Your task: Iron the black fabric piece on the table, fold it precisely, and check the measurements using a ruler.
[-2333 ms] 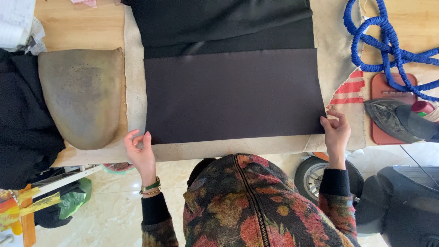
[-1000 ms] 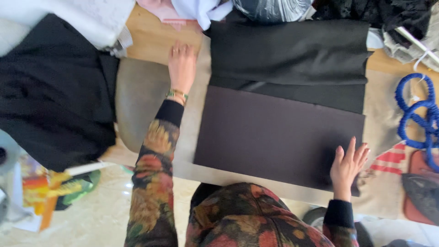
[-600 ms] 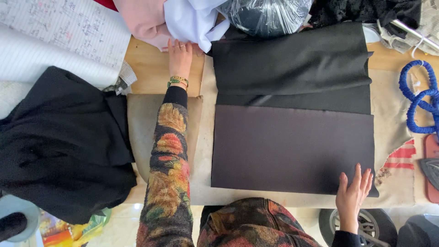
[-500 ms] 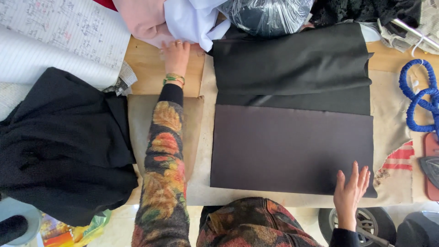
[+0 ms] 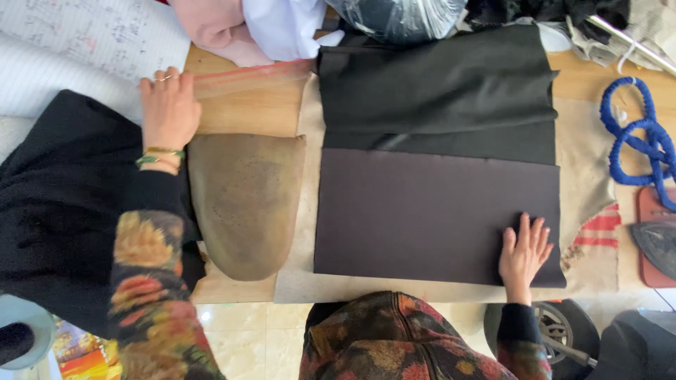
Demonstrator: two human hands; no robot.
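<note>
Flat dark brown rectangular fabric panel (image 5: 429, 211) on the beige ironing cloth (image 5: 588, 176); right hand (image 5: 524, 252) spread flat on its near right corner; left hand (image 5: 169, 109) far left, fingers curled over a clear plastic ruler (image 5: 253, 70), beyond the padded tan pressing ham (image 5: 246, 200)

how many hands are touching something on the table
2. The left hand rests on a clear ruler at the table's far left; the right hand lies flat on the dark cloth near its front right corner.
</note>
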